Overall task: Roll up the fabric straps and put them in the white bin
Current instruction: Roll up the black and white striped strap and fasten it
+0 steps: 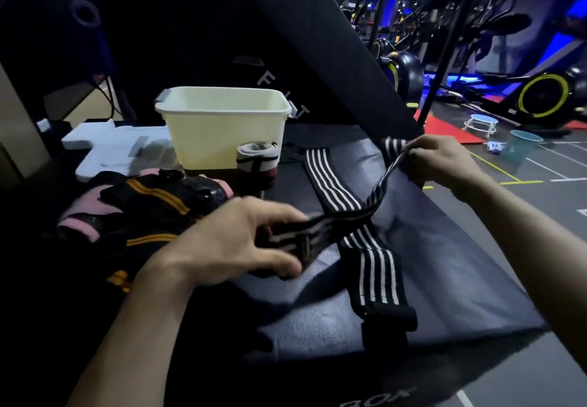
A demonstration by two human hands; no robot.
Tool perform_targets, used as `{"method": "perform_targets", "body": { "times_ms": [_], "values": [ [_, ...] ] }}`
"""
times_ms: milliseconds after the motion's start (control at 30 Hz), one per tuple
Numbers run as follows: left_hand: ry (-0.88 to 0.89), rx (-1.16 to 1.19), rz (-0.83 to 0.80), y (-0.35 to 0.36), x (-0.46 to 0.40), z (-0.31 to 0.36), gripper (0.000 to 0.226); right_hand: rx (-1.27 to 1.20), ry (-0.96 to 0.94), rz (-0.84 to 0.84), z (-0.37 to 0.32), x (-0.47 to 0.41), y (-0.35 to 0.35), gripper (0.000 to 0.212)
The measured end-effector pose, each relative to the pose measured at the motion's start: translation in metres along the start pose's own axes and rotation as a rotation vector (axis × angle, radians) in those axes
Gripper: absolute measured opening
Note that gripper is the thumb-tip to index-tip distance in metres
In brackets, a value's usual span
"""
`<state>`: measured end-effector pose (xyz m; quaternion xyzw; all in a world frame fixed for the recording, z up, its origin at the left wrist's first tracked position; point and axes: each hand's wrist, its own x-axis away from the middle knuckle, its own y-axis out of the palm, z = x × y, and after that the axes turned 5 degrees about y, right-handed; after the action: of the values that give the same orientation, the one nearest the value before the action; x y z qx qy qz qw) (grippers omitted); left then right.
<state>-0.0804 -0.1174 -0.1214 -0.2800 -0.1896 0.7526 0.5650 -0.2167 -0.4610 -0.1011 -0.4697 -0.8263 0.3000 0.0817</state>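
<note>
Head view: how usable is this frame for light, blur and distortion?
Head view: dim with blue background lighting; the left hand and its end of the striped strap are motion-blurred; the white bin is sharp; wide-angle bending at the edges.

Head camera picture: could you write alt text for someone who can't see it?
A person stretches a black strap with white stripes between the left hand and the right hand above a dark padded surface. Behind stand a white bin with a rolled strap beside it, and more straps piled at left.
</note>
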Motion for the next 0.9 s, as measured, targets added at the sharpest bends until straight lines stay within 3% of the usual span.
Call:
{"method": "perform_targets", "body": {
  "times_ms": [100, 167, 200, 300, 400, 500, 667, 900],
  "values": [
    [0.038, -0.095, -0.227, 0.008, -0.005, -0.004, 0.065, -0.303, 0.052, -0.048, -0.005, -0.015, 0.018, 0.020],
    [0.070, -0.102, -0.246, 0.010, -0.010, -0.004, 0.066, -0.372, 0.079, -0.134, -0.007, -0.025, 0.031, 0.016],
    [0.095, -0.104, -0.211, 0.011, -0.015, -0.004, 0.063, -0.363, 0.090, -0.169, -0.007, -0.031, 0.038, 0.013],
    [0.172, -0.162, 0.043, 0.014, -0.029, -0.006, 0.045, -0.335, 0.085, -0.195, -0.008, -0.052, 0.058, 0.053],
    [0.238, -0.137, 0.242, 0.021, -0.043, -0.004, 0.036, -0.349, 0.062, -0.193, -0.013, -0.071, 0.076, 0.071],
    [0.317, -0.158, 0.283, 0.027, -0.054, -0.006, 0.036, -0.325, 0.033, -0.228, -0.018, -0.088, 0.088, 0.076],
    [0.311, -0.096, 0.183, 0.031, -0.068, -0.014, 0.045, -0.432, -0.048, -0.299, -0.027, -0.107, 0.102, 0.076],
    [0.190, 0.071, 0.107, 0.037, -0.072, -0.014, 0.060, 0.010, 0.014, -0.423, 0.003, -0.105, 0.138, 0.066]
  ]
}}
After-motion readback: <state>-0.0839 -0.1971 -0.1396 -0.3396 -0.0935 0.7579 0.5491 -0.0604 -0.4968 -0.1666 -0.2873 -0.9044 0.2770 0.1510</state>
